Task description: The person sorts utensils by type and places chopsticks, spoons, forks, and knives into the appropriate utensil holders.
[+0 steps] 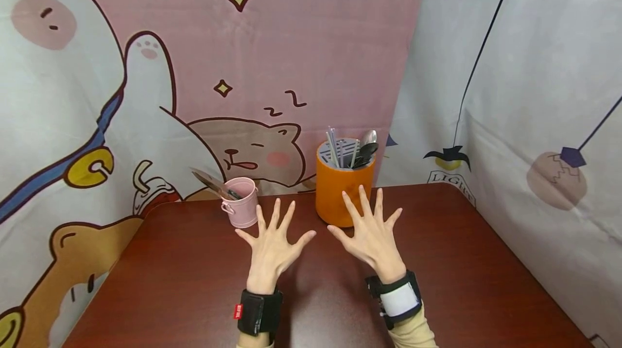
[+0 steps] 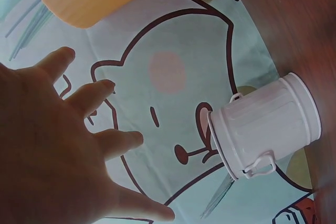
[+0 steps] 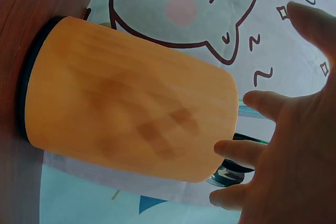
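Note:
Both hands are held up over the table with fingers spread and nothing in them. My left hand (image 1: 272, 248) is nearest to a small pink bucket (image 1: 241, 213) with side handles, which stands just beyond it. Long thin pointed items (image 1: 209, 179) lean out of the bucket; their kind is unclear. Farther right, my right hand (image 1: 373, 236) is in front of an orange cylindrical holder (image 1: 335, 194) and overlaps its lower part in the head view. Clear straw-like sticks (image 1: 332, 148) and spoons (image 1: 369, 137) stick up from its slotted top. In the right wrist view the hand's shadow falls on the holder (image 3: 105, 87).
The dark red-brown table (image 1: 184, 283) has its back edge against a hanging cloth (image 1: 311, 40) printed with cartoon animals. A pale cloth (image 1: 510, 67) hangs along the right side. Each wrist wears a black strap (image 1: 259, 313).

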Motion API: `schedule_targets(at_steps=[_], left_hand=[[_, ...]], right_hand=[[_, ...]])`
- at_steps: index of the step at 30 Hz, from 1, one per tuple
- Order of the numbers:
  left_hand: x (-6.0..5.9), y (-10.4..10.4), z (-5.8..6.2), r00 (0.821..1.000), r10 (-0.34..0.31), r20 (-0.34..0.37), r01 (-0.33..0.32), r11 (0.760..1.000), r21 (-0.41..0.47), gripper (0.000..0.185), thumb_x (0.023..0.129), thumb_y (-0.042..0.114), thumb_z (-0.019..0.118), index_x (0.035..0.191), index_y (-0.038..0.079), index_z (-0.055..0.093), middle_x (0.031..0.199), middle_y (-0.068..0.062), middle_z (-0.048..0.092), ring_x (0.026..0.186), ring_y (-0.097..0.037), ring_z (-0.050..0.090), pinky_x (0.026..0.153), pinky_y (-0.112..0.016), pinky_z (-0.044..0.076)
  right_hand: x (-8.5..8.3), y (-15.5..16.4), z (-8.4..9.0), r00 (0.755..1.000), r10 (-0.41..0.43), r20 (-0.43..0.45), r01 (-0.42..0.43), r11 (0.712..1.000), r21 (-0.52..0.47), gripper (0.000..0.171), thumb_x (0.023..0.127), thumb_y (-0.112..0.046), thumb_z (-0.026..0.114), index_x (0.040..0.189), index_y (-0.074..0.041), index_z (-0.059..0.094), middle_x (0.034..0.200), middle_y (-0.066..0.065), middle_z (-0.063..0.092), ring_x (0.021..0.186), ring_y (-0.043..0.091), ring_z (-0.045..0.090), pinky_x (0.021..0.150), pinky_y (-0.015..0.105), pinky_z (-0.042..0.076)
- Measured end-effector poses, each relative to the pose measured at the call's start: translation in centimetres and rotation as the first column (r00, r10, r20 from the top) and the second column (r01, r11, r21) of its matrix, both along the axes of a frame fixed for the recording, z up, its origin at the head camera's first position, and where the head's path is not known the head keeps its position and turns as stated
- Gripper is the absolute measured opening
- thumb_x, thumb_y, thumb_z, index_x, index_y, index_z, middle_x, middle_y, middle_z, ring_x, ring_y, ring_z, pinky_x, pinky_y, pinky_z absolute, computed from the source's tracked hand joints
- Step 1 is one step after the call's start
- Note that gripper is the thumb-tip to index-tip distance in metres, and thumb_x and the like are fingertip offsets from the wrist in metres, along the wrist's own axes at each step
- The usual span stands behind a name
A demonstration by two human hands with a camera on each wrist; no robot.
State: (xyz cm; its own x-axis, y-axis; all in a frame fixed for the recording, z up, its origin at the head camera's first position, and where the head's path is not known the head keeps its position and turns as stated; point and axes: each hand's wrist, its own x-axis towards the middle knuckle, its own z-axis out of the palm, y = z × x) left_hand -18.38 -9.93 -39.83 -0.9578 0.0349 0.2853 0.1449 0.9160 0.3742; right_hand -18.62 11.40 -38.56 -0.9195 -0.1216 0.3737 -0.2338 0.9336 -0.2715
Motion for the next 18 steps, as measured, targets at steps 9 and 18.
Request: schedule_targets(at_steps=[9, 18], left_hand=[[0.23, 0.56, 0.18, 1.000, -0.009, 0.000, 0.009, 1.000, -0.001, 0.080, 0.080, 0.076, 0.046, 0.149, 0.038, 0.026, 0.160, -0.002, 0.016, 0.146, -0.045, -0.002, 0.093, -0.084, -0.007], [0.42, 0.66, -0.03, 1.000, -0.010, 0.000, 0.010, 1.000, 0.004, 0.081, 0.080, 0.076, 0.046, 0.148, 0.037, 0.028, 0.160, -0.002, 0.017, 0.146, -0.045, -0.002, 0.093, -0.084, -0.007]], right_hand=[[0.06, 0.10, -0.22, 0.999, 0.003, 0.049, -0.003, 1.000, 0.001, 0.081, 0.083, -0.067, 0.050, 0.150, -0.027, 0.028, 0.159, 0.013, 0.015, 0.144, 0.050, -0.003, 0.096, 0.083, -0.002], [0.31, 0.29, -0.56, 0.999, -0.001, 0.049, 0.001, 1.000, -0.001, 0.081, 0.083, -0.066, 0.051, 0.150, -0.026, 0.029, 0.159, 0.014, 0.015, 0.144, 0.050, -0.003, 0.096, 0.083, -0.003]])
